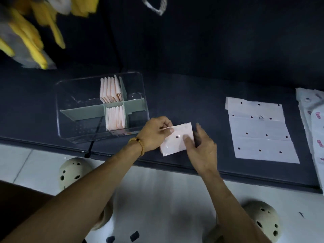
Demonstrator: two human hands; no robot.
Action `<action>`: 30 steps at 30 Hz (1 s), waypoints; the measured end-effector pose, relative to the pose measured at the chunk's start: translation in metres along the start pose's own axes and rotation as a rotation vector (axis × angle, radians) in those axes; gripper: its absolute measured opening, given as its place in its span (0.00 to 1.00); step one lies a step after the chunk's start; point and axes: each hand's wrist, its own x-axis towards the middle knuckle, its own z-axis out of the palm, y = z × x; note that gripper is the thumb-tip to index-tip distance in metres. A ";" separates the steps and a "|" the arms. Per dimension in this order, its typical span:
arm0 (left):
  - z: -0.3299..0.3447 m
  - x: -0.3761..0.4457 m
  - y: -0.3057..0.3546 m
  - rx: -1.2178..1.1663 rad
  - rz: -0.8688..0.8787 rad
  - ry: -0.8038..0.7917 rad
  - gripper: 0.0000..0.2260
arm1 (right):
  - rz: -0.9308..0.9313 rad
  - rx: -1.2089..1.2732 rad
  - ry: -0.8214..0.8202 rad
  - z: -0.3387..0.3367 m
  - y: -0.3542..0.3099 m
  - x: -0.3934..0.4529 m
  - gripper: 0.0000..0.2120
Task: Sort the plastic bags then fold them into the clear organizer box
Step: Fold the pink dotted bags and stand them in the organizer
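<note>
- Near edge: two pale, rounded perforated shoes (263, 223) on a light tiled floor (157, 199); dark scraps lie between them.
- Dark blue padded work surface (192, 81), running left to right above the floor.
- Small white plastic bag with a black dot, folded to a compact rectangle (177, 139), lying on the near part of the surface, just right of the box.
- Left hand (154, 132), beaded bracelet at the wrist: thumb and curled fingers pinch the bag's upper left edge.
- Right hand (201, 146): thumb presses on the bag's right part, fingers reach behind its right edge; it grasps the bag.
- Clear rectangular plastic organizer box with grey-green dividers (101, 106), left of the hands: two middle compartments hold rows of folded pale pink bags (110, 89) standing on edge; the other compartments look unfilled.
- Flat white dotted plastic bag (259, 130), unfolded, well right of the hands.
- White bags printed with pink bows (313, 120), at the right edge, unfolded.
- Far left: blurred yellow and white bags (29, 32), unfolded.
- Progress, as a judgement: pink bags filed; this dotted bag nearly folded and not yet boxed; several bags remain.
</note>
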 end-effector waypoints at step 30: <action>-0.148 0.029 -0.069 -0.065 -0.217 0.984 0.11 | -0.323 -0.015 0.035 0.131 -0.179 0.079 0.05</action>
